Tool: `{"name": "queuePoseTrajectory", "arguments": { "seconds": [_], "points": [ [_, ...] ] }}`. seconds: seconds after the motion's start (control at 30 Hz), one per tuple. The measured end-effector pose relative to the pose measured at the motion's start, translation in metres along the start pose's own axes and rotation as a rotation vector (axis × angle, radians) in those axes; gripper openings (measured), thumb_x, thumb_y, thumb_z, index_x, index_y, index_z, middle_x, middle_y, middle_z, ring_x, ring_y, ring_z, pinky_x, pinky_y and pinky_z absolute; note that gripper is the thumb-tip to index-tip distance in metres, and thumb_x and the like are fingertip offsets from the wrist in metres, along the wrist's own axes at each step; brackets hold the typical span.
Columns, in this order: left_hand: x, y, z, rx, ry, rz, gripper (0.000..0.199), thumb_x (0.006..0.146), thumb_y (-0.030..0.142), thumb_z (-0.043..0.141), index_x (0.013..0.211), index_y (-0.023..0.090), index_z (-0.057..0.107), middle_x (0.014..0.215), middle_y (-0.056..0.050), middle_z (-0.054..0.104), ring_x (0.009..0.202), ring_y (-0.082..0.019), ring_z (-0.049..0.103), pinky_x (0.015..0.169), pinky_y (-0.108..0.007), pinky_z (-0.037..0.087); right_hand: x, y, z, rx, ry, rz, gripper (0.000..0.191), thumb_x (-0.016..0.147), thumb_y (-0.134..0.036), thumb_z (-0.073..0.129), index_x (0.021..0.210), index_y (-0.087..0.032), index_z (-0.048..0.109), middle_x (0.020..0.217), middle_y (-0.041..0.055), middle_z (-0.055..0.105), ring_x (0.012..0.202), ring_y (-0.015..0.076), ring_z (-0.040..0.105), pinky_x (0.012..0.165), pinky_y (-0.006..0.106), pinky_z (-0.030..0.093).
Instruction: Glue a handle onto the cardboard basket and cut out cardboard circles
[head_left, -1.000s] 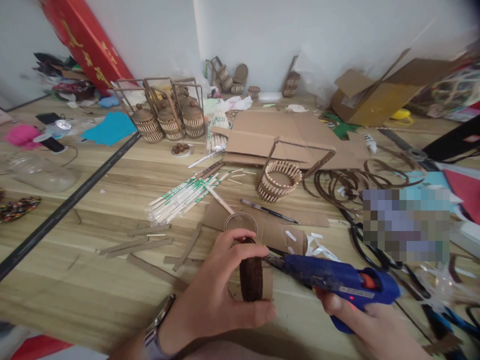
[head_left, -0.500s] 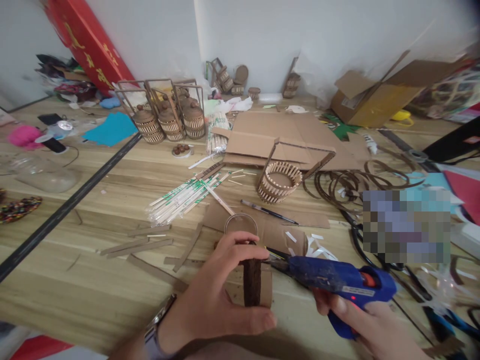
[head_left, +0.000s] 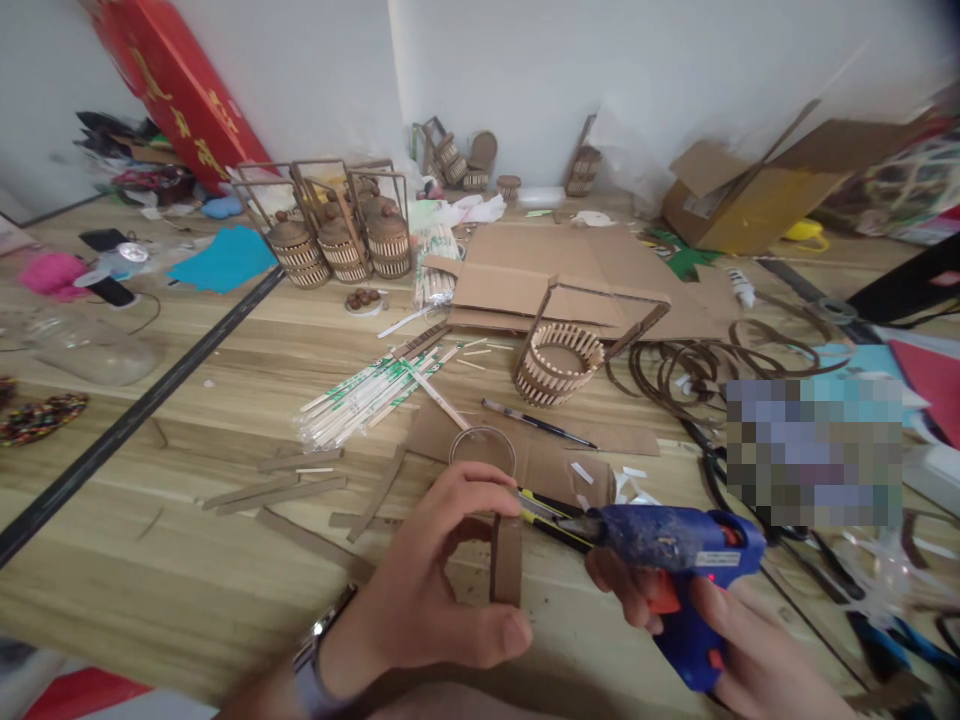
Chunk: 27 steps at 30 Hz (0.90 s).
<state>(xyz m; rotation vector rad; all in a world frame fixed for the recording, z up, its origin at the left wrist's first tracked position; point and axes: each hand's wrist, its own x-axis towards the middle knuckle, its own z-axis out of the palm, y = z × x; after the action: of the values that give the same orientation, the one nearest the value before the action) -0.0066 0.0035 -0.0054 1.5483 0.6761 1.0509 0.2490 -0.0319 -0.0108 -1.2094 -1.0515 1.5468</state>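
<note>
My left hand grips a brown cardboard ring between thumb and fingers, its rim upright; part of it is hidden by the fingers. In my right hand is a blue hot glue gun with an orange trigger. Its nozzle points left, a short gap from the ring. Just behind the left fingers lies a clear round rim. A yellow and black utility knife rests beneath the nozzle. Farther back stands a small stick basket with a tall cardboard handle.
Wrapped chopsticks and cardboard strips lie to the left. A pen lies before the basket. Coiled brown strips and black-handled scissors are at right. Several lidded baskets and a cardboard box stand behind.
The cardboard ring has turned in my left hand, showing a lighter face where a dark one faced me. The glue gun has drawn back from it, and its nozzle sits slightly farther right.
</note>
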Motion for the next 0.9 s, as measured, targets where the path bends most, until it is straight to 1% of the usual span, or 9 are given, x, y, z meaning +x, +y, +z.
{"name": "queuePoseTrajectory", "arguments": {
  "seconds": [0.1,0.2,0.3,0.4,0.47,0.53,0.63,0.83,0.9],
  "points": [
    [0.002,0.000,0.001,-0.190,0.069,-0.048,0.050,0.078,0.054,0.078,0.118,0.030,0.061,0.125,-0.007,0.058,0.109,-0.023,0.061,0.086,-0.030,0.054,0.001,0.005,-0.003,0.005,-0.077,-0.001,0.057,0.070,-0.078,0.065,0.062,-0.022,0.063,0.060,0.0066,0.062,0.057,0.0205,0.056,0.054,0.031,0.050],
    [0.005,0.000,0.002,-0.536,0.144,-0.215,0.040,0.085,0.053,0.071,0.116,0.032,0.058,0.115,-0.003,0.065,0.092,-0.018,0.068,0.075,-0.030,0.059,0.003,0.007,-0.003,0.041,-0.109,0.015,0.054,0.075,-0.075,0.064,0.069,-0.022,0.065,0.066,0.0084,0.066,0.062,0.0207,0.057,0.054,0.030,0.049],
    [0.011,-0.002,0.000,-0.837,0.267,-0.403,0.039,0.086,0.054,0.069,0.113,0.030,0.055,0.105,-0.002,0.071,0.088,-0.020,0.072,0.068,-0.033,0.062,0.006,0.007,-0.002,0.103,-0.119,-0.010,0.047,0.075,-0.068,0.068,0.070,-0.022,0.063,0.064,0.0064,0.064,0.059,0.0191,0.055,0.053,0.029,0.047],
    [0.018,-0.003,-0.002,-0.993,0.365,-0.576,0.041,0.085,0.054,0.069,0.109,0.024,0.056,0.103,-0.005,0.074,0.088,-0.022,0.073,0.071,-0.039,0.064,0.009,0.006,0.003,0.161,-0.089,-0.015,0.043,0.076,-0.063,0.070,0.070,-0.021,0.063,0.063,0.0049,0.061,0.060,0.0190,0.055,0.053,0.029,0.046],
    [0.023,-0.002,-0.003,-1.076,0.401,-0.678,0.040,0.091,0.056,0.059,0.105,0.019,0.059,0.099,-0.008,0.074,0.084,-0.022,0.074,0.072,-0.040,0.065,0.009,0.005,0.007,0.171,-0.058,0.003,0.043,0.075,-0.063,0.072,0.070,-0.021,0.063,0.062,0.0041,0.060,0.062,0.0195,0.055,0.054,0.028,0.045],
    [0.026,0.000,-0.003,-1.131,0.453,-0.747,0.045,0.098,0.057,0.045,0.102,0.015,0.062,0.094,-0.010,0.075,0.080,-0.022,0.074,0.070,-0.039,0.065,0.008,0.004,0.011,0.166,-0.032,0.039,0.045,0.072,-0.065,0.074,0.070,-0.021,0.064,0.061,0.0039,0.060,0.064,0.0199,0.054,0.056,0.030,0.045],
    [0.029,0.003,-0.002,-1.169,0.506,-0.782,0.055,0.101,0.058,0.033,0.101,0.013,0.063,0.092,-0.012,0.075,0.076,-0.023,0.074,0.066,-0.038,0.064,0.006,0.002,0.015,0.164,-0.020,0.069,0.046,0.071,-0.066,0.074,0.070,-0.021,0.064,0.062,0.0049,0.061,0.064,0.0197,0.050,0.058,0.032,0.044],
    [0.029,0.001,-0.003,-1.197,0.496,-0.787,0.054,0.101,0.056,0.031,0.102,0.012,0.063,0.092,-0.013,0.074,0.076,-0.024,0.074,0.066,-0.039,0.064,0.007,0.006,0.015,0.213,-0.005,0.095,0.046,0.068,-0.065,0.079,0.070,-0.020,0.066,0.062,0.0050,0.060,0.067,0.0204,0.051,0.058,0.031,0.042],
    [0.027,-0.001,-0.004,-1.211,0.466,-0.771,0.052,0.100,0.056,0.035,0.103,0.012,0.063,0.094,-0.013,0.075,0.077,-0.025,0.075,0.067,-0.040,0.064,0.007,0.008,0.014,0.226,0.009,0.103,0.047,0.067,-0.065,0.080,0.068,-0.020,0.067,0.062,0.0051,0.059,0.066,0.0202,0.051,0.056,0.030,0.040]
  ]
}}
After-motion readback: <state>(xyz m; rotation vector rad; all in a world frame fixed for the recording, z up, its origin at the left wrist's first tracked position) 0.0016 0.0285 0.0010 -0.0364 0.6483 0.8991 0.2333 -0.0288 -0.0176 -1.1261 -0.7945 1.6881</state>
